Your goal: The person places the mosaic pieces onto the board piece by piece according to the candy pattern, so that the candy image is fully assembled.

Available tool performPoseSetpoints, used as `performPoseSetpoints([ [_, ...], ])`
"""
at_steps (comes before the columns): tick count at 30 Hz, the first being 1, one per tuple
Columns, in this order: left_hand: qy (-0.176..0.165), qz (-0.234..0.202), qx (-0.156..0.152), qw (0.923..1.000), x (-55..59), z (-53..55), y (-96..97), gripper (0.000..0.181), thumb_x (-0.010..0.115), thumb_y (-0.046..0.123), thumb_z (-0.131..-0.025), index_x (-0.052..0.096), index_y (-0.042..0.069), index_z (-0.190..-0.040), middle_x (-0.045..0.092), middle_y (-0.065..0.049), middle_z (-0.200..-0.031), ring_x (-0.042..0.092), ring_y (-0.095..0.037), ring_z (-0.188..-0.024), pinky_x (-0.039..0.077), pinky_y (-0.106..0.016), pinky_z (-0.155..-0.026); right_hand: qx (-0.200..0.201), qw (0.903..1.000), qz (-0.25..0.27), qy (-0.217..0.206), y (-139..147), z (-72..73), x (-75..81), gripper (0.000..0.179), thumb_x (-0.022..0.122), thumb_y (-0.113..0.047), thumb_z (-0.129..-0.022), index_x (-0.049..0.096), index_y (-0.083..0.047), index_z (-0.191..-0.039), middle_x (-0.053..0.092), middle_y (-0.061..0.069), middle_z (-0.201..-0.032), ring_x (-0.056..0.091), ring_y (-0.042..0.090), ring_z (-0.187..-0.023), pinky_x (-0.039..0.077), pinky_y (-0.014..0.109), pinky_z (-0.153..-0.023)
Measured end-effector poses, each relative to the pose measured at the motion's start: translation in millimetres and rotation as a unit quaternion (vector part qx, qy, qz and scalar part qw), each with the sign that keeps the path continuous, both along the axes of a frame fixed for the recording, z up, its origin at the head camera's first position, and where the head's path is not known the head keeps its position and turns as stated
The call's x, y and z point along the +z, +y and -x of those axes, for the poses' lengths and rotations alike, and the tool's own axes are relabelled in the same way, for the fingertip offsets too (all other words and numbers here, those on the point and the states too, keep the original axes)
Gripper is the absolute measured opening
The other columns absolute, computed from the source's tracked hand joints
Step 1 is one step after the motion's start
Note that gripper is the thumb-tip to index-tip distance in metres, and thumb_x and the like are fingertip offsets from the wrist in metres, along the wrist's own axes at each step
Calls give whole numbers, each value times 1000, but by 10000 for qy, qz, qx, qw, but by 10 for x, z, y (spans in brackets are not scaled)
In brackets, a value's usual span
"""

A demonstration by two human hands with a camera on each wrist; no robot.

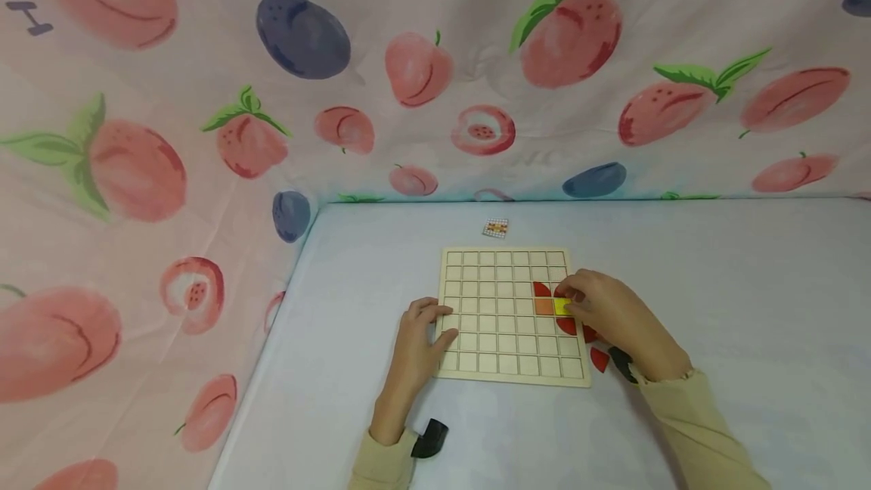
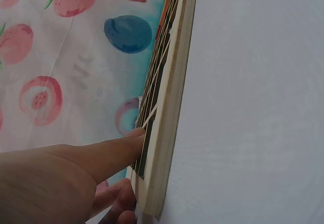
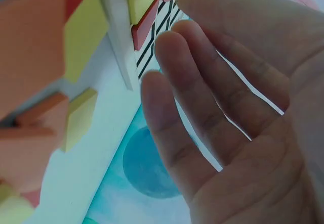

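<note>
A pale wooden board [image 1: 497,324] with a grid of square cells lies on the table. My left hand [image 1: 416,346] rests at its left edge, thumb and fingers apart, fingertips on the rim. Over the board's right edge, my right hand [image 1: 605,312] has its fingertips at a yellow square tile [image 1: 561,306] and a red quarter-round tile [image 1: 559,291]; its fingers look relaxed in the right wrist view. An orange square tile [image 1: 543,306] sits left of the yellow one. Another red quarter-round tile [image 1: 540,289] lies above it, and one more [image 1: 566,326] below the yellow tile.
Loose orange tiles [image 3: 30,47] and yellow tiles [image 3: 81,118] lie beside the board, mostly hidden by my right hand in the head view. A loose red tile [image 1: 599,359] shows there. A small patterned card [image 1: 496,228] lies behind the board. Fruit-print cloth [image 1: 483,66] hangs behind.
</note>
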State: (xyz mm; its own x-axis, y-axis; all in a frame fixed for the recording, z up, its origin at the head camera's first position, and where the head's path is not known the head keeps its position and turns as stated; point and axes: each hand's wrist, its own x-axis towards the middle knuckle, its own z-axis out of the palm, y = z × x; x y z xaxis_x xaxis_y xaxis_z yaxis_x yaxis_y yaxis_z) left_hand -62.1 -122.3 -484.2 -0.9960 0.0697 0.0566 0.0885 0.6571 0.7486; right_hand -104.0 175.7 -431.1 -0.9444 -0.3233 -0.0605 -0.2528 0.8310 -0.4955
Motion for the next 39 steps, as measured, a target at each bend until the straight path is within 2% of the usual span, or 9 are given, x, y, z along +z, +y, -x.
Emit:
performPoseSetpoints([
  [8,71,2,-34,10000,2,2,-10,32,77,13,-87,69,6,-117,53,-13,-135,53,-31,-118,44,-48,-101,148,9996,-199,102,95,-105,9,18,79,-6,-82,72,-3,-98,65,1,-86,58,19,-79,55,39,-74],
  [13,167,4,-72,9998,1,0,-11,32,77,12,-86,69,6,-116,54,-13,-134,54,-30,-115,45,-48,-99,250,9996,-137,-59,164,-170,-23,14,81,-8,-81,72,-7,-92,65,-1,-86,57,16,-77,53,35,-71],
  [22,114,-44,-66,9999,2,4,-13,32,77,13,-87,68,7,-117,53,-13,-135,54,-29,-115,44,-48,-99,447,9986,136,-247,282,-217,-113,13,80,-8,-81,72,-11,-91,67,-2,-88,57,11,-78,54,29,-70],
  [27,126,-48,-80,9999,5,1,-11,31,76,13,-87,68,6,-116,53,-14,-135,53,-29,-116,44,-48,-99,382,9979,203,-481,334,-228,-129,15,81,-9,-81,71,-10,-91,64,-3,-86,55,12,-77,52,27,-68],
  [32,41,-81,-30,10000,10,-8,-9,32,76,13,-87,68,7,-117,53,-13,-136,52,-29,-117,44,-48,-100,357,9979,113,-527,345,-246,-119,21,83,-12,-78,72,-7,-96,64,-2,-88,52,14,-77,49,25,-66],
  [39,39,-78,-24,10000,7,-2,-7,32,76,13,-87,68,7,-117,53,-13,-135,53,-29,-116,43,-47,-100,227,9975,-71,-662,346,-268,-119,31,87,-17,-75,71,-6,-100,65,4,-98,51,19,-86,50,32,-74],
])
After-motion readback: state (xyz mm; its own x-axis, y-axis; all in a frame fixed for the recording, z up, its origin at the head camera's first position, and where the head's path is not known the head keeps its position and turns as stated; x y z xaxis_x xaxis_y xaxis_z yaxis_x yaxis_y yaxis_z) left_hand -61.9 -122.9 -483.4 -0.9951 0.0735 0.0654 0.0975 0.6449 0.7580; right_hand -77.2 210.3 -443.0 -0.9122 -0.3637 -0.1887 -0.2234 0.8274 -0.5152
